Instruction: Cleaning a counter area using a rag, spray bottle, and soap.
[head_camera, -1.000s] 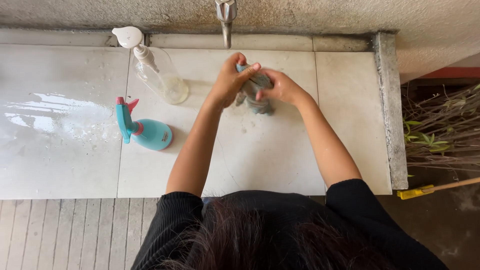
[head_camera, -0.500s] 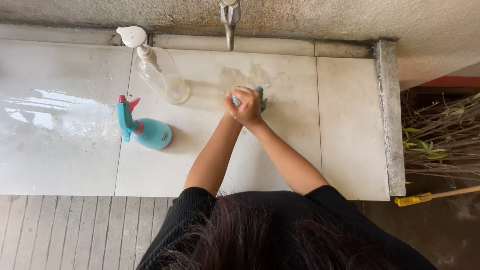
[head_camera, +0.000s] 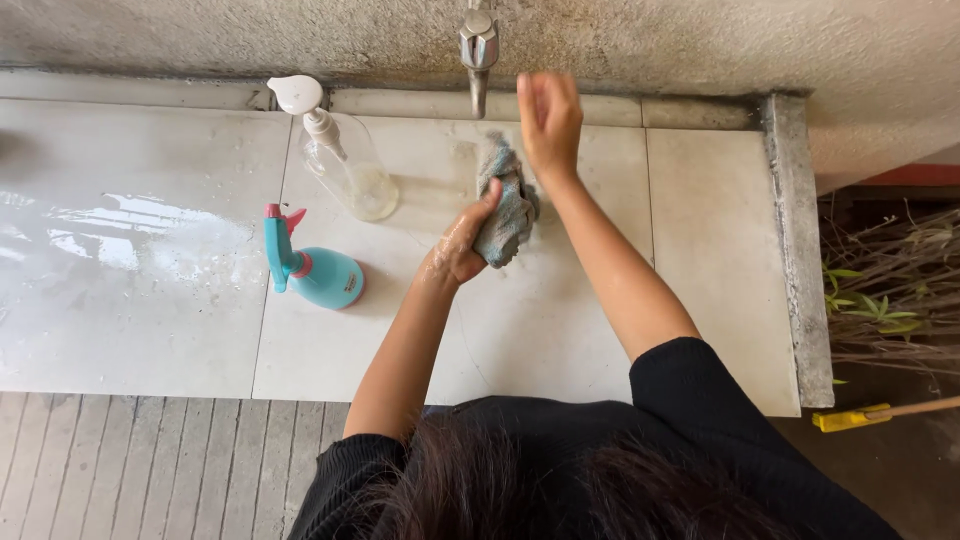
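Now the left hand (head_camera: 458, 248) has its grip closed around a wet grey-blue cloth (head_camera: 505, 205), bunched up just above the tiled tabletop (head_camera: 560, 330), below the metal tap (head_camera: 478, 50). Most of the cloth sticks out past the fingers, toward the tap. Just beside it, the right hand (head_camera: 548, 115) is raised near the tap, fingers loosely spread, holding nothing. Left of the cloth lie a clear spray bottle (head_camera: 340, 160) and a teal one (head_camera: 315, 270).

Two spray bottles (head_camera: 340, 165) (head_camera: 315, 270), one cloth (head_camera: 505, 205), one tap (head_camera: 479, 50).
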